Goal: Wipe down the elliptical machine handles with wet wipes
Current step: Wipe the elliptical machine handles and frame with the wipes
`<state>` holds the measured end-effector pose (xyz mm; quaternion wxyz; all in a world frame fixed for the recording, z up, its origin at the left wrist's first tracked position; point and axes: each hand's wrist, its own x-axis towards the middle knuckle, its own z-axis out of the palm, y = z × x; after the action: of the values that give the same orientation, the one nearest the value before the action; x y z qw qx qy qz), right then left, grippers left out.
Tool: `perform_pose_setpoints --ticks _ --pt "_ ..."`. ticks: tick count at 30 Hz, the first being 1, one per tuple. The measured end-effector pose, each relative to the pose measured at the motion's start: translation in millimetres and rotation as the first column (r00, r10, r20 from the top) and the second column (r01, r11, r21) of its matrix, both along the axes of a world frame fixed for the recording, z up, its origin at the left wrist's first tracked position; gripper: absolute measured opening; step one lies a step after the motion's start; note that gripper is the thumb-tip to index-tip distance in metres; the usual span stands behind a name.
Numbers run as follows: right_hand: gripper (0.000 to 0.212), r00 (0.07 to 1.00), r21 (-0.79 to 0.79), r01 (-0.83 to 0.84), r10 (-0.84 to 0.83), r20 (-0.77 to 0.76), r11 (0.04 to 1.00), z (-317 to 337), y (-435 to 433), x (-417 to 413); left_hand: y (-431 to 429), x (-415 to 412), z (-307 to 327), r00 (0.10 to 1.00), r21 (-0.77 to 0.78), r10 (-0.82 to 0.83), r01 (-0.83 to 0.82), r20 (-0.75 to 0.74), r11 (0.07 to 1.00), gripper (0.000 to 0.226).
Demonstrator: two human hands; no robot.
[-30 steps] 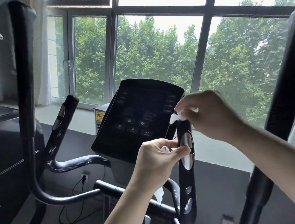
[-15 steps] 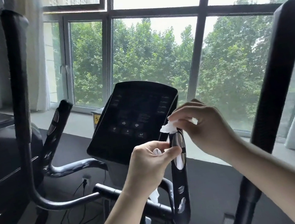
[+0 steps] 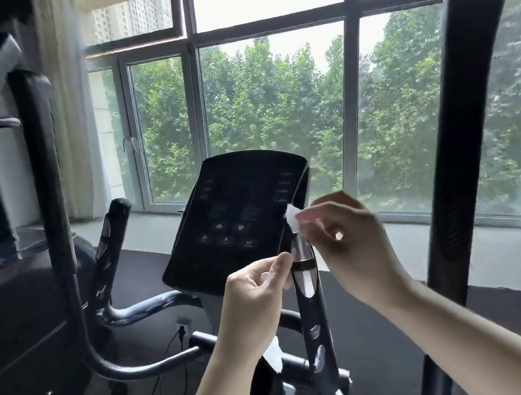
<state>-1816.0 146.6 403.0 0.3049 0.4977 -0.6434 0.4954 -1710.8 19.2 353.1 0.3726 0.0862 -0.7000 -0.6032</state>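
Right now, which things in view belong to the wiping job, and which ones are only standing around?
Belong to the job: wet wipe, pinched by the right hand; hanging wipe, held by the left hand; sensor handle between the hands; tall handle.

Only standing around: console; power cable; curtain.

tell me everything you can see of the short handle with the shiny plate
The short handle is a black, glossy upright bar, standing right of the console and in front of its lower corner. A long silvery oval plate crossed by a dark band sits near its top; smaller shiny patches show lower down. A wet wipe pinched by the right hand covers its tip. The left hand, gripping a hanging wipe, reaches its left edge beside the plate.
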Motion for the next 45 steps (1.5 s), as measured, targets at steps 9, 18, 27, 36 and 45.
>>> perform_pose_setpoints --ticks 9,18,27,36,45 --pt "0.014 0.967 0.178 -0.098 0.136 -0.218 0.979 -56 16 8 1 1 -5 0.998 0.080 0.011 -0.016 0.070 0.997 0.033" --pt "0.021 0.949 0.226 -0.142 0.197 -0.244 0.964 -38 13 0 7 5 -13 0.993 0.102 0.039 -0.050 0.108 0.994 0.028" --pt "0.016 0.979 -0.065 -0.204 0.203 -0.015 0.977 -14 11 -9 21 9 -7 0.996 -0.001 0.068 -0.068 0.063 0.998 0.008" --pt "0.014 0.989 0.366 -0.120 0.141 -0.032 0.923 44 -30 -28 29 10 2 0.993 0.013 0.082 -0.084 0.090 0.996 0.017" --pt "0.015 0.986 0.149 -0.111 0.128 -0.107 0.983 31 -4 -31 30 11 5 0.995 0.058 0.067 -0.071 0.068 0.996 0.012"
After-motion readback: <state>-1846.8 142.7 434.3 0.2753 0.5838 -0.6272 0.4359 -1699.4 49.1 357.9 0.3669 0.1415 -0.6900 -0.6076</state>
